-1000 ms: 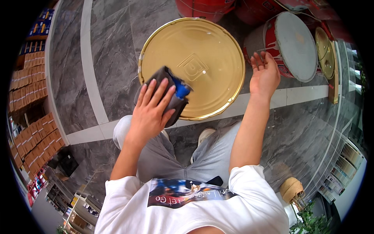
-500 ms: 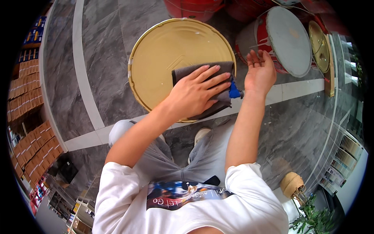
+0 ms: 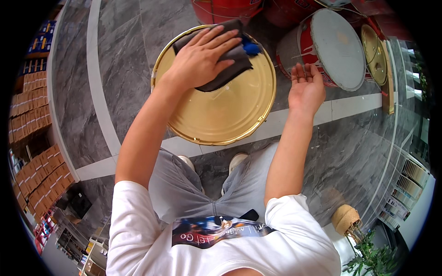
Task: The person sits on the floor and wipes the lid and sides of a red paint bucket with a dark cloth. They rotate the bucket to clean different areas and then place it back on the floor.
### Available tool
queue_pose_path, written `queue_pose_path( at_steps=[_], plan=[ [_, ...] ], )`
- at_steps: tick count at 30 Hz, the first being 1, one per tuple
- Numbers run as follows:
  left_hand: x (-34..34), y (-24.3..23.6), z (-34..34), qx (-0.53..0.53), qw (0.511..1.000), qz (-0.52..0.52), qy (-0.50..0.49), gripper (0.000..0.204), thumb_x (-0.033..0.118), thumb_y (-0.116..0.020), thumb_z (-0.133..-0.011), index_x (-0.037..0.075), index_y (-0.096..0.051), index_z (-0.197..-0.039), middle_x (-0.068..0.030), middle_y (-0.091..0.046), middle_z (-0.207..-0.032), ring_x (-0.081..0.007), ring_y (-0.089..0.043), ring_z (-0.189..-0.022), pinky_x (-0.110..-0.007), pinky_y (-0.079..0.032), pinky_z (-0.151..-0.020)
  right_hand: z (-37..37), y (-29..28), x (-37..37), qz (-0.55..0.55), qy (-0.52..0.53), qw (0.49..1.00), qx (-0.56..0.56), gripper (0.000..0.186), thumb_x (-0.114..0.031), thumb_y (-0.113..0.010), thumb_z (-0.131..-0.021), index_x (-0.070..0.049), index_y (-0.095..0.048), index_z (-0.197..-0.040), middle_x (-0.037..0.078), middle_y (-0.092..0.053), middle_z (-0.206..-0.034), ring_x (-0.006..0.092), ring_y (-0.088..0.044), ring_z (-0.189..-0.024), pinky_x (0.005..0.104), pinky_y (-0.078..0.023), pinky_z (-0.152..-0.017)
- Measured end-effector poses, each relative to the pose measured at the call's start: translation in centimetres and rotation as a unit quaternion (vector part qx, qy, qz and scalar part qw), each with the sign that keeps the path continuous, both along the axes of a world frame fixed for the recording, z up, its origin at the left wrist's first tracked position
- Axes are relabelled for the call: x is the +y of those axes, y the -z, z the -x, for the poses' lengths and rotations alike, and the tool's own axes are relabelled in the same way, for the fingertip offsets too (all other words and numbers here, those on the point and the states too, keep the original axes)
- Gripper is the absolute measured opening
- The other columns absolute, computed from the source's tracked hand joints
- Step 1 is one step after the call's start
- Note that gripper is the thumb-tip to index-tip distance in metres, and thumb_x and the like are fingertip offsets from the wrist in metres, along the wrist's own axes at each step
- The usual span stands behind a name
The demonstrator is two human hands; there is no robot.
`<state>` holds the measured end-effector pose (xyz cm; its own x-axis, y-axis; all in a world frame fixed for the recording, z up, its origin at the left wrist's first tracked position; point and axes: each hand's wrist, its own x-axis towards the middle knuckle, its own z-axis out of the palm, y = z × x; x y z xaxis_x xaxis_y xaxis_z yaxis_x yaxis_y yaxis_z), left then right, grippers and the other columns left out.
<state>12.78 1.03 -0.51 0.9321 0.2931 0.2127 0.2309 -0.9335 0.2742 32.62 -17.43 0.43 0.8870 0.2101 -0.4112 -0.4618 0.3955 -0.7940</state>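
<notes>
Stacked brown cartons (image 3: 27, 110) along the far left edge, beside a pale stripe (image 3: 99, 92) in the grey marble floor (image 3: 124, 69). Left hand (image 3: 200, 57) pressed flat on a dark grey cloth (image 3: 230, 69), fingers (image 3: 221, 39) spread and extended, not curled around it; a blue patch (image 3: 251, 46) of the cloth showing past the fingertips. Cloth lying on the upper part of a round gold lid (image 3: 221, 110), which sits on a can directly in front of the knees, above grey trousers (image 3: 184, 188) and two shoes (image 3: 237, 161). Right hand (image 3: 306, 87) held just right of the lid's rim, palm up, fingers loosely open and holding nothing, apart from the lid. Behind that hand, a red can with a grey lid (image 3: 338, 48), lying tilted; further right, another gold lid (image 3: 375, 55) seen edge-on. More red cans (image 3: 225, 9) above the gold lid. Lower right, a woven basket (image 3: 345, 220) and a green plant (image 3: 368, 255).
</notes>
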Motion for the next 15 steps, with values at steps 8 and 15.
queue_pose_path(
  at_steps=[8, 15],
  plan=[
    [-0.8, 0.0, 6.2, 0.080, 0.970, -0.080, -0.216, 0.059, 0.040, -0.052, -0.105, 0.018, -0.042, -0.158, -0.0008, -0.034, -0.167, -0.0291, -0.030, -0.154, -0.043, -0.024, -0.126, 0.5, -0.2, 0.3, 0.001, -0.015, 1.000, 0.007, 0.024, -0.009, -0.063, -0.098, 0.008, -0.058, -0.115, 0.014, -0.061, -0.108, 0.0298, -0.067, -0.096, 0.0408, -0.057, -0.086],
    [-0.5, 1.5, 6.0, 0.019, 0.952, -0.078, -0.294, 0.059, 0.040, -0.053, -0.104, 0.010, -0.046, -0.155, -0.0081, -0.045, -0.160, -0.0314, -0.050, -0.138, -0.044, -0.039, -0.114, 0.2, -0.1, 0.2, 0.003, -0.013, 1.000, 0.013, 0.024, -0.009, -0.063, -0.099, 0.008, -0.058, -0.116, 0.014, -0.061, -0.108, 0.0298, -0.067, -0.096, 0.0411, -0.057, -0.087]
  ],
)
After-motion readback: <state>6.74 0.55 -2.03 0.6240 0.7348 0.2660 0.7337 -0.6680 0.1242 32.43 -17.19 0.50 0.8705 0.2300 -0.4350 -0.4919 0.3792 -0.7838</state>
